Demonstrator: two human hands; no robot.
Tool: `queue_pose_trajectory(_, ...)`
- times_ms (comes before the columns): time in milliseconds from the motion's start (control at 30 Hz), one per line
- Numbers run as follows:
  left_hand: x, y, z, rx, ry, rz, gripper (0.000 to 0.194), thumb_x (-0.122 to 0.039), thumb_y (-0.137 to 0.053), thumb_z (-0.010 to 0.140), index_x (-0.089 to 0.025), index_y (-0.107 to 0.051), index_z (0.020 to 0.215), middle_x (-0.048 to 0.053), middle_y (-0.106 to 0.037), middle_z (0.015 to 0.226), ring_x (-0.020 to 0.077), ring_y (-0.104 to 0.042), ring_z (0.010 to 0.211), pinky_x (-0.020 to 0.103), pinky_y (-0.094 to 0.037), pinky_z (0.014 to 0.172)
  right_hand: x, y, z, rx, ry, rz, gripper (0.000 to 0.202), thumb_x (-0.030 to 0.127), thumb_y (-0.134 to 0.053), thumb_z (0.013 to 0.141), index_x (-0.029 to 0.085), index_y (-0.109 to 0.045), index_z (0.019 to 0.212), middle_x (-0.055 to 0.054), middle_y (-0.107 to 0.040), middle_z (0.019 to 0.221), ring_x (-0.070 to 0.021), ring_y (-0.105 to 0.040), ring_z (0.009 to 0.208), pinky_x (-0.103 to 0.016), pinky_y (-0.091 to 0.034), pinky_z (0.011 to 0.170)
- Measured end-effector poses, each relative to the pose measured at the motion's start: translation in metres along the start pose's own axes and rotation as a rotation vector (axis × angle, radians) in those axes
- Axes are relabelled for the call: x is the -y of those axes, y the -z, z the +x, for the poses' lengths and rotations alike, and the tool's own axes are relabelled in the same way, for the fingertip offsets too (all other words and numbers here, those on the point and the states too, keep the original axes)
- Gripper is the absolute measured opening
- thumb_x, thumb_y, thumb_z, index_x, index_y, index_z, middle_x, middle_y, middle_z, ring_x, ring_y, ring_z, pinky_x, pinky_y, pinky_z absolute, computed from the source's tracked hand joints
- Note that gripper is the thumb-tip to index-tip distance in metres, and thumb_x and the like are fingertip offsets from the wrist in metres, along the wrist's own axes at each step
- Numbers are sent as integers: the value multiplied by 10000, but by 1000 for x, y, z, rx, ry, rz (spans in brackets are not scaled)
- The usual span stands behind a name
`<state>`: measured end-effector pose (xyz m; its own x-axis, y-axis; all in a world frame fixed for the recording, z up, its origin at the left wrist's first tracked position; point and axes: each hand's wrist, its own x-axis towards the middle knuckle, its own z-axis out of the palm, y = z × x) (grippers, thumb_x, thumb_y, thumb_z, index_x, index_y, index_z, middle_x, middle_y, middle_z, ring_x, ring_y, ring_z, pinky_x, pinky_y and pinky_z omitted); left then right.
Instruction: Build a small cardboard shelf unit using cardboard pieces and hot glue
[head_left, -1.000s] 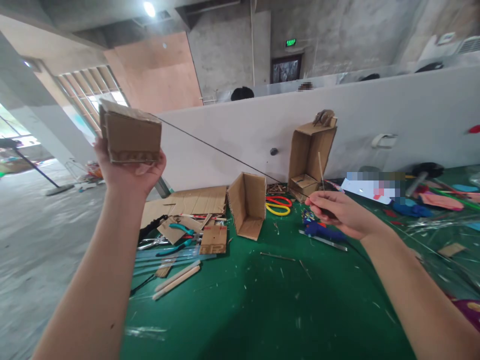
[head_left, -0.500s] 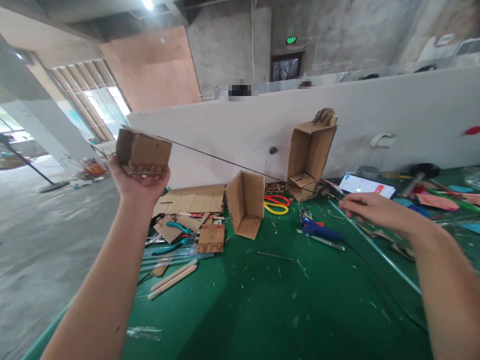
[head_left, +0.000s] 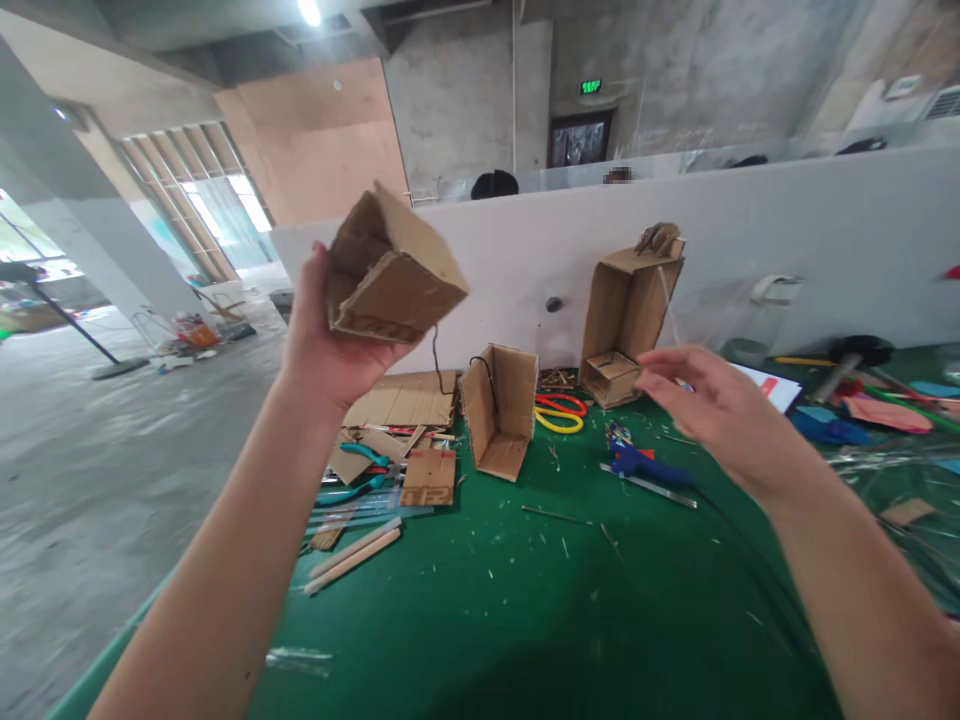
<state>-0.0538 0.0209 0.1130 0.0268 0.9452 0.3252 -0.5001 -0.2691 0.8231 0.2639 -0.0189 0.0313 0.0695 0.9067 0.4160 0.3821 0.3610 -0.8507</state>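
Observation:
My left hand [head_left: 330,350] is raised and wrapped round the underside of a small cardboard box [head_left: 409,295], tilted with its open side to the left. A dark string [head_left: 436,360] hangs slack below the box, and a similar loop shows at the open cardboard corner piece [head_left: 504,450] on the table. At the right, a tall cardboard frame [head_left: 628,290] stands upright, with a round cardboard wheel [head_left: 658,240] on top and a small compartment at its base. In front of that base is my right hand [head_left: 712,415], thumb and fingers pinched together; what they hold cannot be made out.
A blue glue gun [head_left: 645,463] and metal strip lie on the green table [head_left: 525,600]. Red-and-yellow handled scissors [head_left: 559,420], teal-handled pliers [head_left: 360,490], wooden sticks [head_left: 356,560] and cardboard scraps lie about. A phone [head_left: 780,388] leans near the white partition [head_left: 825,230].
My left hand has moved right and turned the box. The string, stretched taut across to the frame before, now hangs slack. My right hand has moved left to the frame's base.

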Motion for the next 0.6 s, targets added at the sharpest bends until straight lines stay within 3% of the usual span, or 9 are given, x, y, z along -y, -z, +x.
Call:
queue_pose_trajectory(100,0,-38,-17,211,91,18,478,-585,-380,893,-219,-606,1100,51,-664,1164,321,-566,1181,421,-556,778,18,-35,-7,204,-21,418,472,395,-690,779,314,-511,1209,-55,-562,1225,-66,-406,551,-229,-260,396)
queue_pose_trajectory(167,5,-59,-29,295,161,-7,480,-569,-350,913,-199,-595,1096,56,-664,1152,341,-565,1190,481,-546,828,25,-53,-6,304,-1,594,521,315,-728,755,353,-492,1218,-32,-520,1273,-40,-347,523,-216,-209,382)
queue_pose_trajectory(267,17,-81,-40,347,305,-84,523,-504,-250,944,-145,-536,1196,85,-625,1216,365,-516,1243,581,-494,901,29,-73,2,431,51,825,323,282,-756,728,295,-567,990,36,-571,882,-31,-254,468,-205,-159,384)
queue_pose_trajectory(333,25,-87,-44,360,406,-152,522,-480,-250,938,-149,-497,1258,93,-586,1276,372,-490,1267,607,-474,922,27,-80,8,490,61,934,220,298,-751,738,240,-543,780,88,-409,607,-34,-189,435,-201,-132,385)
queue_pose_trajectory(433,27,-90,-45,367,511,-238,517,-470,-297,921,-164,-455,1307,107,-548,1321,363,-502,1257,588,-491,923,23,-79,10,543,48,981,237,309,-723,775,220,-526,679,111,-232,505,-33,-145,405,-194,-107,379)
queue_pose_trajectory(600,14,-81,-41,354,519,-230,569,-512,-302,918,-130,-436,1318,130,-563,1279,337,-540,1210,515,-539,875,28,-45,-6,452,95,828,161,360,-648,849,226,-681,766,106,-209,472,-35,-137,382,-198,-91,360)
